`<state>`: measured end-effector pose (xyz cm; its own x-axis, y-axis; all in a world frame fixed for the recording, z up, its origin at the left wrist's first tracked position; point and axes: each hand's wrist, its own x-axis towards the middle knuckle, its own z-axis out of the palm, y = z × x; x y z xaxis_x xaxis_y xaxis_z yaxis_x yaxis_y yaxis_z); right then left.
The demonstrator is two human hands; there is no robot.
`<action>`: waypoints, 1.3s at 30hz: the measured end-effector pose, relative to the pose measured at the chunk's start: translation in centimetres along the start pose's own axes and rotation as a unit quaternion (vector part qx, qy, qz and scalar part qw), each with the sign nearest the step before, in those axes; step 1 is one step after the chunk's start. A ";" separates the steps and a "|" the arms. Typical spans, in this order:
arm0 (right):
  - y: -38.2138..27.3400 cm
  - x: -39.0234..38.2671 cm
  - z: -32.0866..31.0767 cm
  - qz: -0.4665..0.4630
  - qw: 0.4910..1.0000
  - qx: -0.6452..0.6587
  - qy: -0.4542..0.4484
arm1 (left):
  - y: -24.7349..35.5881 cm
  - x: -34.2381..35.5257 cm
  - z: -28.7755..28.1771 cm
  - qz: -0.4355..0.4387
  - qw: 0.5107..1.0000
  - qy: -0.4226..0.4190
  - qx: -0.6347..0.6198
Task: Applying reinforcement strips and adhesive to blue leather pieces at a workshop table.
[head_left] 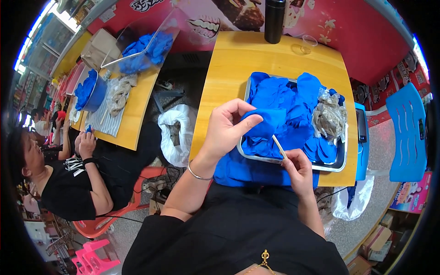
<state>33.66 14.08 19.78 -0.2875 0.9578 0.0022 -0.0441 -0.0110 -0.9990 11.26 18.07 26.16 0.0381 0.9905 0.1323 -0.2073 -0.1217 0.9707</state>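
Observation:
My left hand (231,126) pinches a small piece of blue fabric (270,120) above the left part of a metal tray (337,166). My right hand (297,167) grips a thin pale stick (278,144), whose upper end is at the lower edge of that held piece. The tray holds piles of blue pieces (270,89) and a crumpled clear bag with greyish contents (327,117). More blue cloth (233,169) lies under and in front of the tray, at the table's near edge.
The wooden table (229,55) bears a black bottle (275,20) and clear cup (308,44). A co-worker (59,192) sits left at another table (133,133) with blue-filled containers. White bags (176,137) stand on the floor. A blue chair (403,133) is at right.

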 end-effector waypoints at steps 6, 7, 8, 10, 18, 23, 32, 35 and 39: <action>-0.4 -0.3 0.2 0.112 0.950 0.289 -0.045 | -2.2 -0.7 0.9 0.157 0.984 0.027 -0.082; -0.3 0.0 0.4 0.085 0.961 0.260 -0.024 | -2.6 -0.9 1.2 0.185 0.977 0.032 -0.100; -0.5 0.1 0.4 0.085 0.961 0.261 -0.025 | -2.9 -1.2 1.5 0.186 0.977 0.032 -0.099; -0.9 0.3 0.3 0.099 0.962 0.252 -0.043 | -3.3 -1.6 1.8 0.163 0.980 0.025 -0.110; -0.5 0.5 -0.9 0.031 0.996 0.086 -0.014 | -1.2 -1.0 1.5 0.076 0.996 0.001 -0.052; -0.1 0.4 -0.8 -0.004 0.999 0.036 -0.027 | -0.2 -0.8 1.3 0.105 0.993 -0.006 0.049; 0.7 0.3 -0.5 -0.016 0.997 0.042 -0.058 | 0.0 -1.1 1.9 0.012 0.999 -0.037 -0.013; 0.2 0.1 0.1 0.028 0.991 0.098 -0.087 | -0.1 -1.2 2.2 0.005 0.998 -0.044 -0.036; 0.5 -0.3 0.5 0.081 0.971 0.195 -0.111 | -0.4 -1.6 2.2 -0.004 0.996 -0.067 -0.064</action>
<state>33.21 13.68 19.28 -0.5180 0.8493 -0.1017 -0.3268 -0.3063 -0.8941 13.47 16.38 26.00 0.1692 0.9728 0.1583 -0.3287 -0.0957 0.9396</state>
